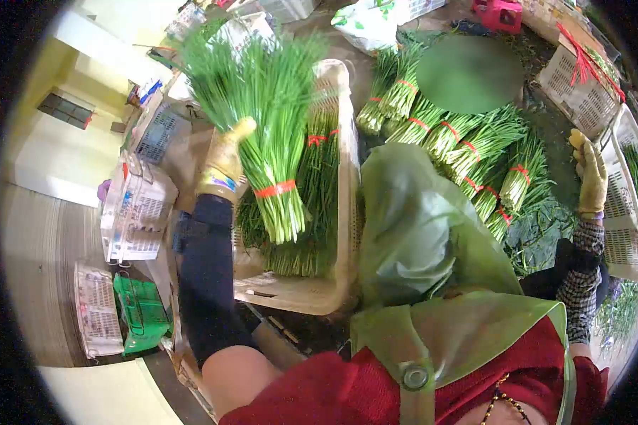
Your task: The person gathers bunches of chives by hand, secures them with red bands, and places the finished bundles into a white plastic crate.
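Observation:
My left hand (pixel 227 156), in a yellowish glove, grips a large bundle of green stalks (pixel 273 159) tied low down with a red band. That bundle is over a white plastic crate (pixel 346 142), where more tied bundles (pixel 319 191) lie. On the right, my right hand (pixel 591 173), gloved too, is raised beside another white crate (pixel 620 212). Its fingers are stretched upward and nothing shows in them. Several bundles with red bands (pixel 468 152) lie on the ground in front of my green apron (pixel 404 219).
Stacked white crates (pixel 145 212) and a green basket (pixel 142 312) are at the left. A white bag (pixel 368 25) and a pink container (pixel 500 14) stand at the back. Red ties (pixel 581 60) hang on a crate at the upper right. Loose stalks (pixel 542 234) lie on the ground.

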A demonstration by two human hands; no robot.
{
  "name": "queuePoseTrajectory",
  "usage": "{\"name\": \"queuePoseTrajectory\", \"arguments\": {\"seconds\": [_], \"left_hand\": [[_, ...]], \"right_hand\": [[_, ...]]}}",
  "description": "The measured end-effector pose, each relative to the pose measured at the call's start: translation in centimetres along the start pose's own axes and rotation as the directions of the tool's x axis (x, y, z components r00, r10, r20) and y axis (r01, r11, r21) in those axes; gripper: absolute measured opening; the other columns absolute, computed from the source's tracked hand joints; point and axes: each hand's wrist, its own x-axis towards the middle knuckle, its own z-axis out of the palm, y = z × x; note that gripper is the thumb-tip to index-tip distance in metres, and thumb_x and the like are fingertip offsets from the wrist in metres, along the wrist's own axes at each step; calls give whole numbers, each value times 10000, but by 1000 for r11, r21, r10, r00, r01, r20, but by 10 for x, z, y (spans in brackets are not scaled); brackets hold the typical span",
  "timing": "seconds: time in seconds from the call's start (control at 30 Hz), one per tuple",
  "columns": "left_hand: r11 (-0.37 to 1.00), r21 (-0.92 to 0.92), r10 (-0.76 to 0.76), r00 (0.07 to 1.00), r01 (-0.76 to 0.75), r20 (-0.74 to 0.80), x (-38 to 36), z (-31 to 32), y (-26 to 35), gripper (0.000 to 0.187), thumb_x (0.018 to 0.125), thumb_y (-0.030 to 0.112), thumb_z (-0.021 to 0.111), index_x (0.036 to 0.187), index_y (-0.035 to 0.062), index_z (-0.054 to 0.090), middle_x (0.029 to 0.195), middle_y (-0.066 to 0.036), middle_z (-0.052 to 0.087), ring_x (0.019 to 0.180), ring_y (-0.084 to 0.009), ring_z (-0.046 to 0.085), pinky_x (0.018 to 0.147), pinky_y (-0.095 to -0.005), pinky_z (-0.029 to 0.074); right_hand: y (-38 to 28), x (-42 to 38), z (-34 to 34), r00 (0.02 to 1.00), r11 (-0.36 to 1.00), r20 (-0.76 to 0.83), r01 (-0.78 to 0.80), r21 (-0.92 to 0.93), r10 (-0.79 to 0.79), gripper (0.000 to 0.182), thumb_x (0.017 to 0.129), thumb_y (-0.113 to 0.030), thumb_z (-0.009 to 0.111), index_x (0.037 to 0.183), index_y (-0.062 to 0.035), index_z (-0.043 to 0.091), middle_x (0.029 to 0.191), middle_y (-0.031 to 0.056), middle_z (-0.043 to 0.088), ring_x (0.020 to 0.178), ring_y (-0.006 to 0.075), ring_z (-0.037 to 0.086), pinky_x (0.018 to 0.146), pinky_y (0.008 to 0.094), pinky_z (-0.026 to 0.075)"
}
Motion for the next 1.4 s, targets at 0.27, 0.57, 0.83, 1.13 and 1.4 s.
{"name": "queuePoseTrajectory", "arguments": {"seconds": [0.27, 0.57, 0.83, 1.13, 1.4], "left_hand": [[596, 548, -614, 773, 587, -160, -59, -20, -203, 462, 918, 335, 537, 1225, -4, 598, 1245, -144, 610, 1139, -236, 558, 964, -344, 424], [682, 730, -360, 890, 46, 280, -49, -86, -277, 324, 919, 204, 538, 1208, 95, 636, 1098, -78, 670, 999, -218, 607, 921, -328, 459], [658, 753, -279, 935, 20, 219, -62, -42, -261, 260, 900, 90, 536, 1120, 48, 667, 979, -100, 691, 933, -193, 637, 791, -324, 505], [641, 764, -369, 902, 72, 225, -53, -16, -272, 314, 925, 94, 491, 1229, 29, 537, 1155, -188, 522, 1044, -332, 526, 870, -450, 469], [659, 742, -316, 940, 123, 125, -33, -16, -236, 389, 946, 98, 451, 1325, 12, 420, 1311, -266, 372, 1142, -455, 428, 941, -562, 436]], "right_hand": [[15, -4, 11, 974, 995, 218, 77, -66, -60, 298, 991, -194, 492, 1172, -9, 640, 1136, 76, 666, 1048, 140, 609, 877, 275, 475], [40, 0, 16, 956, 988, 293, 34, -149, 11, 274, 983, -180, 506, 1135, -8, 655, 1083, 58, 684, 922, 113, 606, 841, 272, 481], [36, -8, 39, 942, 987, 324, -36, -154, 85, 276, 975, -172, 529, 1129, 24, 648, 1098, 91, 686, 970, 147, 632, 879, 304, 497], [127, 10, 19, 956, 887, 158, -157, -435, 246, 351, 905, -345, 608, 1079, -51, 689, 955, 89, 720, 883, 175, 684, 807, 300, 529], [212, 4, 36, 713, 441, 38, -390, -808, 700, 1098, 736, -717, 614, 1454, 25, 241, 1294, 253, 545, 1201, 357, 540, 998, 387, 442]]}}
